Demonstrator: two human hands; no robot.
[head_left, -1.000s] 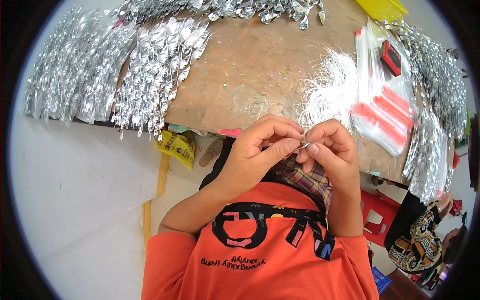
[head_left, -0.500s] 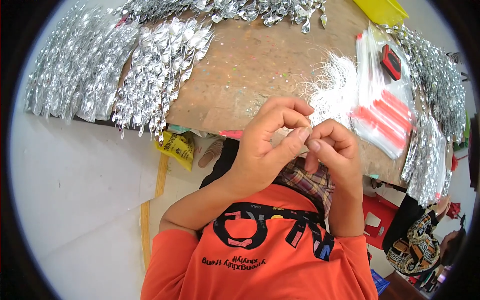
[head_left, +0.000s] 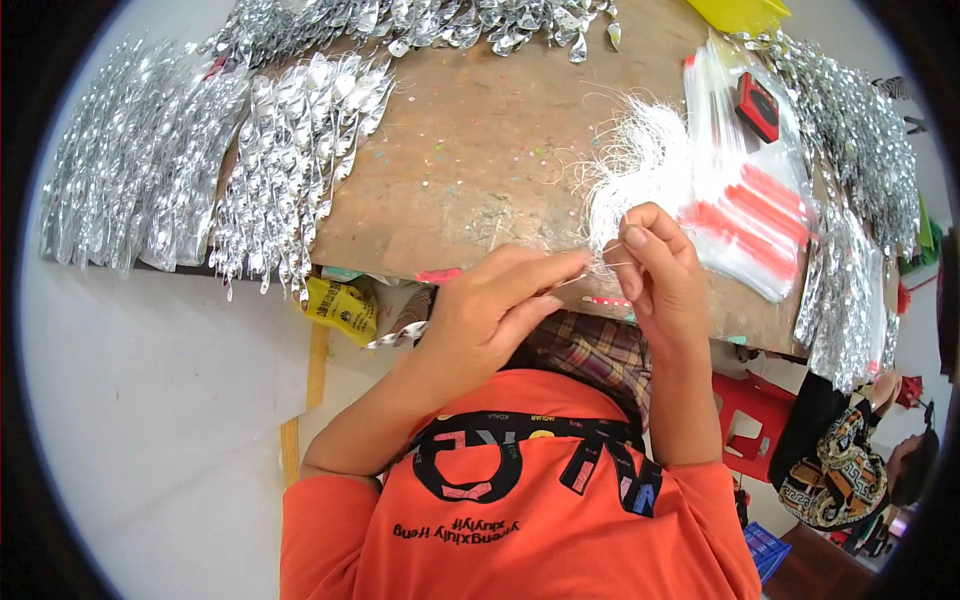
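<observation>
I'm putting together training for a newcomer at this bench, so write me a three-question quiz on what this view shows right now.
1. What lies on top of the clear plastic bags?
A) a pair of scissors
B) a red-and-black box
C) a coffee mug

2. True or false: the right hand is nearer to those bags than the left hand is.

3. Fill in the colour: just left of the bags lies a loose bundle of thin ____ strands.

Key: 1. B; 2. True; 3. White.
</observation>
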